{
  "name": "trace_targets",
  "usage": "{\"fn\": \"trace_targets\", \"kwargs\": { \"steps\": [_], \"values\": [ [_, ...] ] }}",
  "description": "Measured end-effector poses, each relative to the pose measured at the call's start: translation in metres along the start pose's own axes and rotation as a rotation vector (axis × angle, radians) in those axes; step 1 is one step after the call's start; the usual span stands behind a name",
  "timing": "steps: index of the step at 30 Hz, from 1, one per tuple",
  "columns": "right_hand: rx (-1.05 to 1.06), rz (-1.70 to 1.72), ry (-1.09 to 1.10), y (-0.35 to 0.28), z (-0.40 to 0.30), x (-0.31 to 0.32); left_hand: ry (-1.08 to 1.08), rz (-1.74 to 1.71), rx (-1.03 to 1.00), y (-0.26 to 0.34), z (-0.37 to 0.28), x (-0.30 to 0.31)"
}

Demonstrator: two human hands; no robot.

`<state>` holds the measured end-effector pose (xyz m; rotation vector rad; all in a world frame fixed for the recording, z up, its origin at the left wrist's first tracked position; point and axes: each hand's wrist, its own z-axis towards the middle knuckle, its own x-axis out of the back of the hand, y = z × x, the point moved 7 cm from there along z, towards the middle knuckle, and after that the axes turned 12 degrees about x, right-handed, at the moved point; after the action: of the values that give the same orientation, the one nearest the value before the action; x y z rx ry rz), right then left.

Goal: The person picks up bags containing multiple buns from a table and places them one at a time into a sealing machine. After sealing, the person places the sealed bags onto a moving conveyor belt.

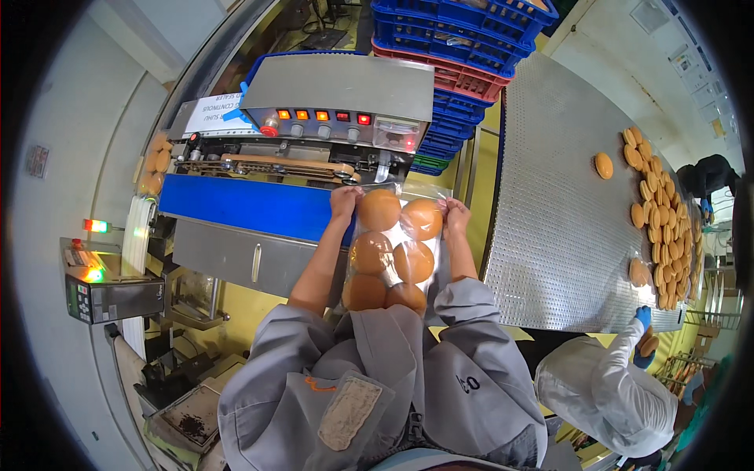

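A clear plastic bag point(391, 266) of several round buns lies flat before me, its mouth towards the sealer. My left hand point(344, 205) pinches the upper left corner of the bag, and my right hand point(456, 216) pinches the upper right corner, so the mouth is stretched between them. Just beyond the bag stands a steel continuous band sealer point(339, 88) with lit orange and red switches. Its blue conveyor belt point(247, 205) runs off to the left of my left hand. The bag's lower end reaches my jacket.
Buns point(662, 218) are heaped on a perforated steel table point(548, 206) at the right. A co-worker in white point(612, 382) with blue gloves works at its near edge. Stacked blue crates point(453, 29) stand behind the sealer. A machine with a keypad point(112, 297) is at the left, near another bag of buns point(156, 165).
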<state>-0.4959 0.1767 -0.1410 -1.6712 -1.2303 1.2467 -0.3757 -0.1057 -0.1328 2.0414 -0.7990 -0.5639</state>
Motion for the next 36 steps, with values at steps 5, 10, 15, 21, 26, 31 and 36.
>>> {"fn": "trace_targets", "kwargs": {
  "steps": [5,10,15,21,26,31,36],
  "values": [
    [-0.013,0.049,-0.046,0.003,-0.004,-0.033,-0.004,0.015,0.027,0.011,0.01,0.025],
    [-0.021,0.009,-0.1,0.002,-0.014,-0.069,0.046,-0.044,0.051,0.019,0.011,0.053],
    [-0.015,-0.019,-0.135,0.009,-0.024,-0.105,0.089,-0.063,0.06,0.029,0.016,0.089],
    [0.092,-0.123,-0.058,0.025,-0.04,-0.143,0.107,-0.056,-0.013,0.041,0.029,0.136],
    [0.363,-0.359,0.049,0.039,-0.071,-0.12,0.204,0.127,-0.29,0.051,0.008,0.179],
    [0.261,-0.674,-0.083,0.072,-0.198,-0.138,-0.008,0.033,-0.208,0.008,-0.056,0.221],
    [0.075,-0.215,-0.256,0.1,-0.268,-0.189,-0.16,-0.025,-0.148,0.003,-0.087,0.258]
  ]
}}
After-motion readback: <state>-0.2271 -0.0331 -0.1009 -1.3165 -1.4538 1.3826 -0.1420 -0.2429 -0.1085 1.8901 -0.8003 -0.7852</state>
